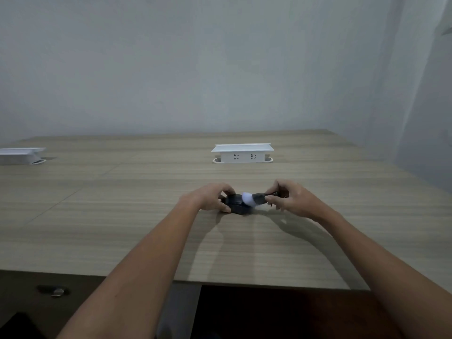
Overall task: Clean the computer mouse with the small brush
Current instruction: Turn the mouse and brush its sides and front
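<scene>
Hands meet at mid-table: the left hand (210, 196) grips a dark computer mouse (236, 204) resting on the wooden table (122, 216), fingers curled round its far and near sides, while the right hand (291, 199) pinches the dark handle of a small brush (254, 198), its white bristles touching the mouse's right end. Beyond, a white socket box (242, 153) stands raised from the tabletop; another (20, 155) sits far left.

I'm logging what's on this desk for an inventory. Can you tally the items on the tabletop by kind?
Computer mouse, dark, held by the left hand: 1
Small brush, white bristles, in the right hand: 1
White pop-up socket boxes: 2
Total: 4
</scene>
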Available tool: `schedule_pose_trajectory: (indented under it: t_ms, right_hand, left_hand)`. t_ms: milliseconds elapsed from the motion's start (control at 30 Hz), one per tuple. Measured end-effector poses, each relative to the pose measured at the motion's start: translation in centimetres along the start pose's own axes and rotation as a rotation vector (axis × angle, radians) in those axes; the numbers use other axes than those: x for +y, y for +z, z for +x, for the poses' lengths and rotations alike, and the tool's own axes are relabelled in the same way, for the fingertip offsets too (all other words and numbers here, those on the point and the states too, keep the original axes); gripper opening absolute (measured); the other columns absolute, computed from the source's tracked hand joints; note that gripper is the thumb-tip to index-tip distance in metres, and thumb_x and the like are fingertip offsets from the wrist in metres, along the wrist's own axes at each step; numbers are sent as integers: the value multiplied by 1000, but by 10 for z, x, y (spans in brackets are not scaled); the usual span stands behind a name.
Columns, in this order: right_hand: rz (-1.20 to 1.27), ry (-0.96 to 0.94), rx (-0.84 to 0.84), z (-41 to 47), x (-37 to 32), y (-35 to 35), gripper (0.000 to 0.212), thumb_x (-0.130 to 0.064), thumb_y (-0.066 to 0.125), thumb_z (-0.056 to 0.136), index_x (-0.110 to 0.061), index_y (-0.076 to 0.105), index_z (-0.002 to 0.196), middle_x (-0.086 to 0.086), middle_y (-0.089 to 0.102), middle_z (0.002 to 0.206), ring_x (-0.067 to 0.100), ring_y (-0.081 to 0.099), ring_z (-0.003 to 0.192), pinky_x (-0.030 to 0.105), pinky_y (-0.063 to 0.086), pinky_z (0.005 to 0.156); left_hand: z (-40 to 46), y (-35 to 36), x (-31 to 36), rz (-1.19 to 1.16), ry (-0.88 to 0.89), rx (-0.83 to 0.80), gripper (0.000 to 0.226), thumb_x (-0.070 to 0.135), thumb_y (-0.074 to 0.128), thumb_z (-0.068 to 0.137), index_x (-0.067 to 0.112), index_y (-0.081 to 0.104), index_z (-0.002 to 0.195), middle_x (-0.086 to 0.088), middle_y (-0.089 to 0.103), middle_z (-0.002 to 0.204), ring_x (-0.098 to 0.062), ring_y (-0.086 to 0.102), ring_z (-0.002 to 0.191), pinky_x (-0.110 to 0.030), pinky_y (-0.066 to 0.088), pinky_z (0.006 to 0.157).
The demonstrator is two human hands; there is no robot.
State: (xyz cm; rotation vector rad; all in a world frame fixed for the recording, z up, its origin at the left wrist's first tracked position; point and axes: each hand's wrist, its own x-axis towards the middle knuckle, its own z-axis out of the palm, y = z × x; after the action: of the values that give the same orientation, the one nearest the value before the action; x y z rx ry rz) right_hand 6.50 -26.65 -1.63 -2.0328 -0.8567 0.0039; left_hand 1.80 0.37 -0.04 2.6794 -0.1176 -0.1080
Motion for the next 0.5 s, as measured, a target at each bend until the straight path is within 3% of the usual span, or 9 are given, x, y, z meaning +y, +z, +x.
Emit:
schedule_pose_trajectory:
  t_ms: [67, 200, 367, 500]
  right_hand:
    - [-3, 21, -46, 1, 1, 1, 6, -13, 71, 90, -9, 68, 92, 10, 73, 80, 12, 63, 65, 25, 54, 62]
    - [-246, 22, 185, 4, 5, 2, 4, -12, 70, 88, -9, 67, 88, -1, 67, 75, 12, 58, 67, 22, 43, 65]
    - [81, 43, 0, 2, 2, 5, 6, -9, 72, 88, -7, 66, 90, 12, 71, 74, 14, 60, 54, 29, 53, 55]
    - [-239, 66, 175, 5, 1, 5, 4, -12, 70, 87, -9, 67, 87, 1, 67, 77, 13, 58, 66, 21, 45, 62]
  left_hand:
    - [0, 0, -1, 4, -2, 0, 58, 15, 78, 81, 18, 54, 134, 2, 55, 137, -21, 56, 123, -39, 45, 107]
    - [0, 2, -1, -13, 3, 9, 57, 14, 79, 80, 18, 56, 133, 2, 56, 135, -22, 58, 121, -39, 46, 106]
    - [0, 3, -4, -20, 11, 22, 57, 14, 79, 80, 17, 56, 131, 1, 57, 133, -23, 58, 120, -39, 47, 105]
    - [0, 3, -3, -8, -4, 26, 55, 18, 80, 78, 21, 57, 129, 4, 58, 131, -21, 59, 117, -43, 47, 104]
